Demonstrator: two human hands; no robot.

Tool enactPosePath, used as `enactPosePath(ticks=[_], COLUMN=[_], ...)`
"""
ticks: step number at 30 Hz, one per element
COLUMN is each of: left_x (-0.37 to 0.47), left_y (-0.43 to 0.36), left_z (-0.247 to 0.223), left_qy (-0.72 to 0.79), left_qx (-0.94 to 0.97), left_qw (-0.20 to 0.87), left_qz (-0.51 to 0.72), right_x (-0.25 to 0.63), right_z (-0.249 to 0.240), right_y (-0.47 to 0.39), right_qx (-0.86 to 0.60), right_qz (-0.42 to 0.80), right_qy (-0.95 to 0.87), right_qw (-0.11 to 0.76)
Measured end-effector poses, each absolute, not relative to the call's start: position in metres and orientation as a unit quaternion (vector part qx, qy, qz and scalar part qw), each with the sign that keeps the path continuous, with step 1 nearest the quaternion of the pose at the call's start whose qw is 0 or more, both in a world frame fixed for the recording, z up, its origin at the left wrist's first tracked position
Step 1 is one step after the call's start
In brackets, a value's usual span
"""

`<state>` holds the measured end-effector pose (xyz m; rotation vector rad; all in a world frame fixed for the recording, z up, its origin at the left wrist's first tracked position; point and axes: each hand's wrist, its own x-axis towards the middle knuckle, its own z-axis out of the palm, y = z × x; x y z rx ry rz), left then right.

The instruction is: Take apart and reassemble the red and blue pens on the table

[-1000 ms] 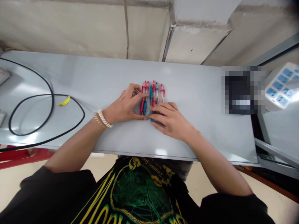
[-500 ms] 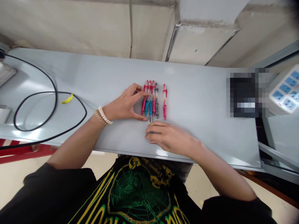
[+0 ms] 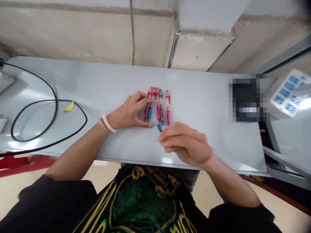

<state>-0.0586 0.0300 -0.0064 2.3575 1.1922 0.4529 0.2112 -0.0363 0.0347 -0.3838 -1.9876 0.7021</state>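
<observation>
Several pens lie side by side on the grey table. At the left of the row are a pink pen and a blue-gripped pen, both beside my left hand, whose thumb and fingers are spread. Past a small gap lie another pink pen and a grey pen, and one pink pen lies apart to their right. My right hand is closed on a blue pen in front of the row; most of that pen is hidden by the fingers.
A looped black cable with a yellow tag covers the table's left part. Toward the right end are a pixelated dark object and a white power strip. A wall runs behind the table.
My right hand has drawn the blue pen out of the row, toward me and to the right, leaving a gap. My left hand stays spread by the left pens. The view has shifted slightly.
</observation>
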Motion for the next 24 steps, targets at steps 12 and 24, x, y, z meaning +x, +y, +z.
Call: enactPosePath(ticks=[12, 24], left_x=[-0.044, -0.002], left_y=[0.02, -0.021], left_z=[-0.009, 0.007], left_qy=[0.395, 0.383], left_qx=[0.878, 0.573], left_qw=[0.212, 0.642], left_qz=[0.166, 0.336], right_x=[0.222, 0.197], right_z=[0.019, 0.018], right_y=[-0.003, -0.011], right_qx=[-0.449, -0.454], right_qz=[0.288, 0.404], right_qy=[-0.564, -0.566], right_qw=[0.63, 0.557])
